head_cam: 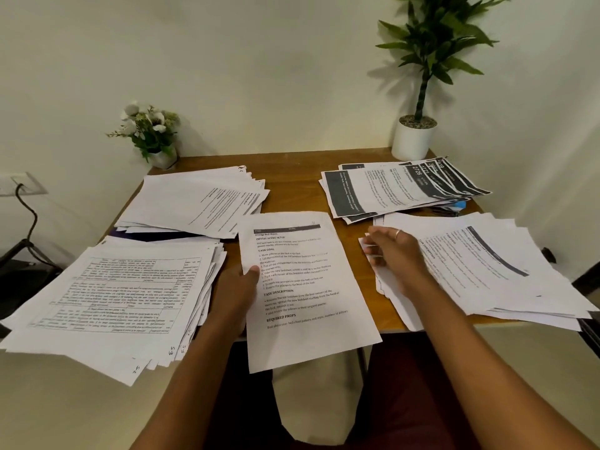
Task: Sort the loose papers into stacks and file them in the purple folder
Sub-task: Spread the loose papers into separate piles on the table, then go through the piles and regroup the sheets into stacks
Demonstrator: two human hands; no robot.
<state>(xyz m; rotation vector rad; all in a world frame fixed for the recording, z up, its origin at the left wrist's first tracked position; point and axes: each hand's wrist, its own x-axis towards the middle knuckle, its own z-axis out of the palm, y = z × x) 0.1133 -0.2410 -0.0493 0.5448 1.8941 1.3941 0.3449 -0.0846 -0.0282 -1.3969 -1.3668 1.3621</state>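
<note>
table (292, 164) across mid frame carries four stacks (113, 287). centre sheet (308, 287) is pinched at its left edge by the left hand (237, 287); check its header, then lay it square on the matching pile. right hand (396, 254) rests on the right stack (487, 261), grip unclear. folder (156, 234), likely the dark edge, shows under the upper-left pile.

Centre frame, the sheet (302, 287) carries bold headings INITIAL SCENE SETUP, TASK GOAL, TASK DESCRIPTION, REQUIRED PROPS (small print partly blurred). Upper-right stack (399, 190): 2726 on a dark band. Lower-left stack (113, 297): handwritten 53. Right pile (487, 264): TASK GOAL, sideways.
</note>
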